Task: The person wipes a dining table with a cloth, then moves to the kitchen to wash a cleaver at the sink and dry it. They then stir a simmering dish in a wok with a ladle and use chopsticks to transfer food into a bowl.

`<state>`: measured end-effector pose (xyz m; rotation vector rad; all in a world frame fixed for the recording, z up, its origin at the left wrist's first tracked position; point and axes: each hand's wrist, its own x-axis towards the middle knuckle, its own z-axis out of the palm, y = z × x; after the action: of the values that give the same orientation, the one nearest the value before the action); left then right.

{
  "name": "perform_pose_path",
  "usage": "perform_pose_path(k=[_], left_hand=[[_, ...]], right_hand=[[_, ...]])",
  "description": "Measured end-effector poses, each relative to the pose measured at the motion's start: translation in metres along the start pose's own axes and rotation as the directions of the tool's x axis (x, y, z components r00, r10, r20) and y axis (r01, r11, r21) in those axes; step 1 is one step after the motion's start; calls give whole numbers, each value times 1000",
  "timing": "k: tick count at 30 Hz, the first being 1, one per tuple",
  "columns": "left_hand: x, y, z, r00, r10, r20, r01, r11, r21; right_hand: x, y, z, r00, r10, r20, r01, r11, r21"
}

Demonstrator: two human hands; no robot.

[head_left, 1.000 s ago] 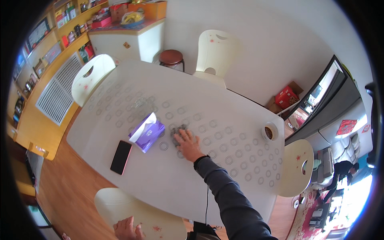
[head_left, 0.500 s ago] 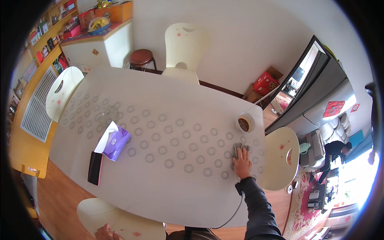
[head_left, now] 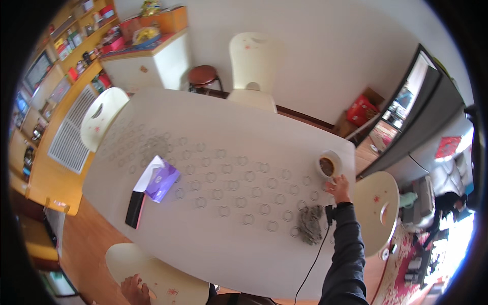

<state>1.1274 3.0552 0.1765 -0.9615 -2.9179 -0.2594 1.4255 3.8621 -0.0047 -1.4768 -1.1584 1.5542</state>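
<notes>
At the right end of the table (head_left: 264,137), my right hand (head_left: 340,190) is open, its fingers pointing at a white cup (head_left: 327,170) with dark brown stuff inside. The fingertips are just at the cup's near side; I cannot tell whether they touch it. A crumpled grey rag (head_left: 310,224) lies on the table to the left of my right forearm, with no hand on it. My left hand (head_left: 134,291) is low at the left by the near chair (head_left: 157,277), fingers apart and holding nothing.
A purple tissue box (head_left: 161,185), a black phone-like slab (head_left: 134,209) and a clear glass dish (head_left: 154,146) occupy the table's left half. White chairs (head_left: 376,213) surround it. A black cable (head_left: 311,272) runs from my right wrist. A person (head_left: 447,203) is far right.
My right hand has let go of the grey rag and moved away from me to the cup. The rag now lies nearer me. The whole view has shifted slightly.
</notes>
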Motion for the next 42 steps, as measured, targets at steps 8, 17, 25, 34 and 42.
perform_pose_path(k=[8,17,25,34,42], left_hand=[[13,2,5,998,-50,-40,47,996,-72],[15,5,3,997,-72,-28,70,995,-68],[9,-14,18,997,-71,-26,69,994,-88],[7,-22,19,999,-37,-18,36,995,-90],[7,-23,19,999,-40,-15,39,996,-75]], right_hand=[[15,-23,40,997,-76,-24,75,995,-66],[-67,10,114,947,-79,312,125,984,-130],[-233,116,198,697,-145,702,443,857,-263],[-387,91,263,563,-86,822,596,732,-331],[-397,110,252,450,-99,888,673,692,-263]])
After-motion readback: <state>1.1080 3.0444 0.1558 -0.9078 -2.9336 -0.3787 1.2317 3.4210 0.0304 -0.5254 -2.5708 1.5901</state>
